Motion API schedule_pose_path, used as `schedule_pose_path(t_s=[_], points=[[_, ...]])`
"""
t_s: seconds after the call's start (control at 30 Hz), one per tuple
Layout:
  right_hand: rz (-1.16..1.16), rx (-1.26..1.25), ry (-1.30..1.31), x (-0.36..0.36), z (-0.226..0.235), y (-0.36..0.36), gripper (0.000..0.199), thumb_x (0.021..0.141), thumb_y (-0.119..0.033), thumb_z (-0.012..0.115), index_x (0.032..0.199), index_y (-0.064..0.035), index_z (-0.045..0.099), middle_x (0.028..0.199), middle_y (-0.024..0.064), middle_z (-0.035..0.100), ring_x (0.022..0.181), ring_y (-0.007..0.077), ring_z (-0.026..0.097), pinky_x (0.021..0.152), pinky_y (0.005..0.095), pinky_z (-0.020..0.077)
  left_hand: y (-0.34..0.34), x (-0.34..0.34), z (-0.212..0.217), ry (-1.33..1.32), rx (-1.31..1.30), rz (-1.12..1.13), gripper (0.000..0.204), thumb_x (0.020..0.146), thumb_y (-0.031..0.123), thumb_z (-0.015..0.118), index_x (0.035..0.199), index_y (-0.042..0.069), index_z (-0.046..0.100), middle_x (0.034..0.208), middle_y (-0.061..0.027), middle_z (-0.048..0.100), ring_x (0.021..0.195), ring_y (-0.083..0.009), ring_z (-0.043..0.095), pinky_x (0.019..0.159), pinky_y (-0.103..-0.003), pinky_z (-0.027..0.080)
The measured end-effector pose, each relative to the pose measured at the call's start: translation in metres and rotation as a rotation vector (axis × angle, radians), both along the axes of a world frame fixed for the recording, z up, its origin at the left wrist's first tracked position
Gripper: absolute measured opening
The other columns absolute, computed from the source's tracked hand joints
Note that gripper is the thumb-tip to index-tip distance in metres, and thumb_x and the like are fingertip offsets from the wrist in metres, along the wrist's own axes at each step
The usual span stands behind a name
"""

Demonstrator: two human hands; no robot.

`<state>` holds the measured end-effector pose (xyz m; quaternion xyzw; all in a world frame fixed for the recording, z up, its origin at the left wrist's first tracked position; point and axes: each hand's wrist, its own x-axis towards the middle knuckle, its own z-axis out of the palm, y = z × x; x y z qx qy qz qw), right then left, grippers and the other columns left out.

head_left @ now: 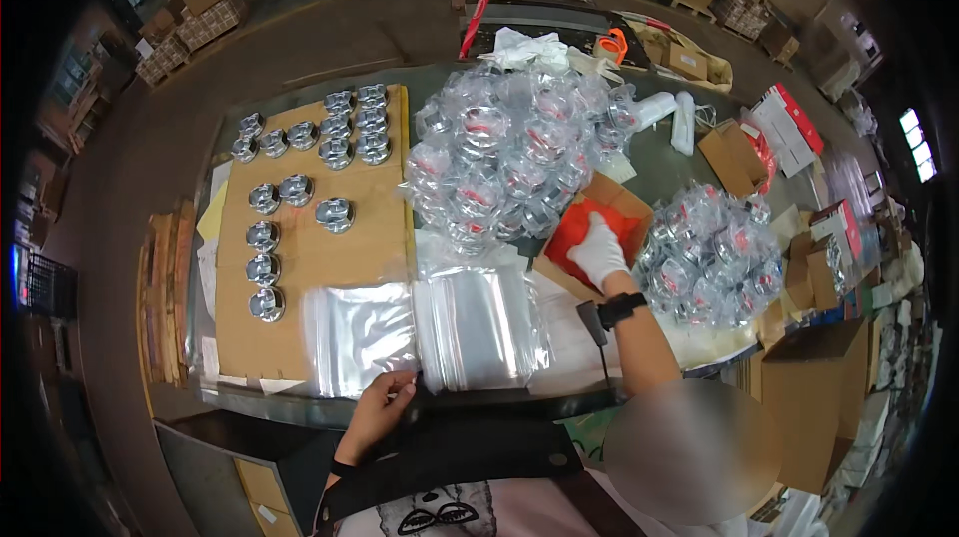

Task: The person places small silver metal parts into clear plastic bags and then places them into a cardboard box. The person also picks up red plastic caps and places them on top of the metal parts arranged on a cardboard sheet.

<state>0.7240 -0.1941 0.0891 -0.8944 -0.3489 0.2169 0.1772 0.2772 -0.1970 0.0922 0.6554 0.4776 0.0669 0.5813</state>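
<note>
sixteen metal pistons stand apart on one cardboard sheet, perhaps spaced so each can be lifted singly. two stacks of clear bags lie side by side at the table's near edge, presumably for easy reach; the bare left hand is just beside them, fingers curled toward the thumb, and i cannot tell whether they pinch anything. one large heap of wrapped pieces sits beyond. next, one open carton holds the red lining, where the white-gloved right hand reaches in; its grasp is unclear. rightmost nearby lies one smaller wrapped heap.
</note>
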Motion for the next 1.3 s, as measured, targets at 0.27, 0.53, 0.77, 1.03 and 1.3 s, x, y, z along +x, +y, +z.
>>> schedule_pose_path(t_s=[0.27, 0.53, 0.77, 1.03, 1.3], points=[[-0.257, 0.6, 0.056, 0.058, -0.008, -0.04, 0.08, 0.072, -0.003, 0.071, 0.141, 0.0078, 0.032, 0.119, 0.0235, 0.06, 0.107, 0.0299, 0.063, 0.09, 0.0343, 0.0513, 0.04, 0.003, 0.011, -0.097, 0.042, -0.046, 0.029, 0.095, 0.019, 0.061, 0.117, 0.0, 0.06, 0.096, -0.0057, 0.065, 0.085, -0.0116, 0.059, 0.077, -0.026, 0.048], [-0.361, 0.98, 0.707, 0.032, 0.035, -0.043, 0.057, 0.079, 0.013, 0.061, 0.132, 0.0038, 0.043, 0.115, 0.0128, 0.062, 0.097, 0.0195, 0.063, 0.082, 0.0283, 0.0544, 0.068, 0.107, 0.067, -0.416, -0.317, -0.107, 0.031, 0.095, 0.019, 0.061, 0.121, 0.002, 0.058, 0.106, -0.0041, 0.066, 0.099, -0.0116, 0.059, 0.083, -0.026, 0.048], [-0.172, 1.027, 1.06, -0.149, 0.075, -0.038, 0.034, 0.086, 0.007, 0.055, 0.119, -0.0025, 0.055, 0.11, 0.0069, 0.065, 0.093, 0.0166, 0.064, 0.082, 0.0297, 0.0532, 0.031, 0.174, 0.053, -0.888, -0.649, 0.1, 0.047, 0.095, 0.017, 0.062, 0.137, 0.011, 0.044, 0.124, -0.0052, 0.058, 0.11, -0.0155, 0.057, 0.094, -0.032, 0.047], [0.349, 0.67, -0.043, -0.24, 0.047, -0.005, 0.045, 0.08, -0.009, 0.06, 0.123, 0.001, 0.05, 0.125, 0.0234, 0.054, 0.112, 0.0424, 0.052, 0.092, 0.0519, 0.0411, 0.037, 0.122, 0.041, -1.079, -0.751, 0.596, 0.04, 0.096, 0.019, 0.059, 0.133, 0.012, 0.047, 0.122, -0.0062, 0.059, 0.11, -0.0188, 0.058, 0.098, -0.037, 0.047], [0.445, 0.785, 0.616, -0.278, 0.043, 0.033, 0.037, 0.09, -0.013, 0.058, 0.125, 0.0007, 0.055, 0.132, 0.0171, 0.053, 0.126, 0.0344, 0.045, 0.104, 0.0445, 0.0361, 0.073, 0.028, 0.059, -0.991, -0.619, 0.689, 0.033, 0.096, 0.017, 0.059, 0.126, 0.007, 0.051, 0.116, -0.0097, 0.062, 0.1, -0.0221, 0.063, 0.08, -0.035, 0.056]])
